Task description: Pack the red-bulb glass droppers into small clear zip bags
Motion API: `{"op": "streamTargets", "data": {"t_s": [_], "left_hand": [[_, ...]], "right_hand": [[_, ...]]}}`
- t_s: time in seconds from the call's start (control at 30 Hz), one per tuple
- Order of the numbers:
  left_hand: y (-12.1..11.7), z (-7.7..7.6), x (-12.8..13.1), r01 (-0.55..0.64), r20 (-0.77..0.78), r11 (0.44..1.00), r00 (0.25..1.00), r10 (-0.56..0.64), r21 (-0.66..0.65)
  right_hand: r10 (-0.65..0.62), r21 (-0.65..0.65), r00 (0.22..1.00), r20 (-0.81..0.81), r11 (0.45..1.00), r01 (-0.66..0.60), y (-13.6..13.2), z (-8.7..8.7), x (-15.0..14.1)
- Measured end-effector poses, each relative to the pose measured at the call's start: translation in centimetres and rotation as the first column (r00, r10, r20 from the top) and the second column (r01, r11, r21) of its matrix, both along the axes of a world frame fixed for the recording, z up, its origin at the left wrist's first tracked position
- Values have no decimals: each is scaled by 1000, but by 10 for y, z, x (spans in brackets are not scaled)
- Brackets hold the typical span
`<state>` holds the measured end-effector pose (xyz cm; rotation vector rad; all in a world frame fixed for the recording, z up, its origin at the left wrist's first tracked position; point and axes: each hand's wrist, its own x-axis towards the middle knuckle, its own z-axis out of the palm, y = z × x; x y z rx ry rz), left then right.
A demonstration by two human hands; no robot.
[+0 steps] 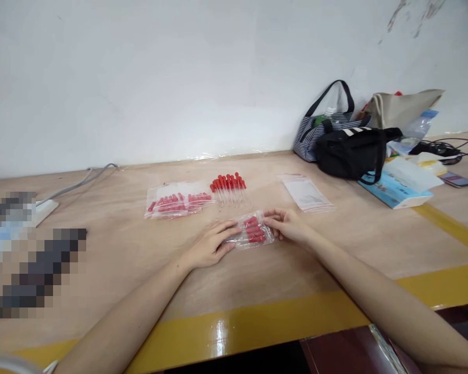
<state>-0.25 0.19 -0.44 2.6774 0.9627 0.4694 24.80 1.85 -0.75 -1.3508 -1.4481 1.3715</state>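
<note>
A small clear plastic bag with red-capped droppers inside lies on the wooden table between my hands. My left hand rests on the bag's left end, fingers pressed on it. My right hand pinches the bag's right end. Just behind lies a loose row of red-capped droppers. To the left of that row sit filled bags of droppers. A stack of empty clear bags lies to the right.
A striped tote, a black bag and a beige bag stand at the back right against the white wall. A blue box and cables lie beside them. Yellow tape edges the table front.
</note>
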Motion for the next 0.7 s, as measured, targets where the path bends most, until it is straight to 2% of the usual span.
{"op": "streamTargets", "data": {"t_s": [0.1,0.3,0.43,0.57,0.7], "left_hand": [[-1,1,0,2,1,1000,1000,-2,-22],[-2,3,0,23,76,996,997,-16,-90],[-2,4,-2,-17,159,994,987,34,-109],[-2,2,-2,-85,150,992,984,99,-97],[-3,1,0,-101,108,990,988,111,-94]], "right_hand": [[-151,23,986,67,988,150,4,-1,-3],[72,29,997,0,997,-72,6,-1,-3],[122,-77,980,-155,988,-135,0,7,3],[-27,-165,938,-347,986,-32,2,25,30],[-253,-157,880,-402,966,206,19,45,61]]}}
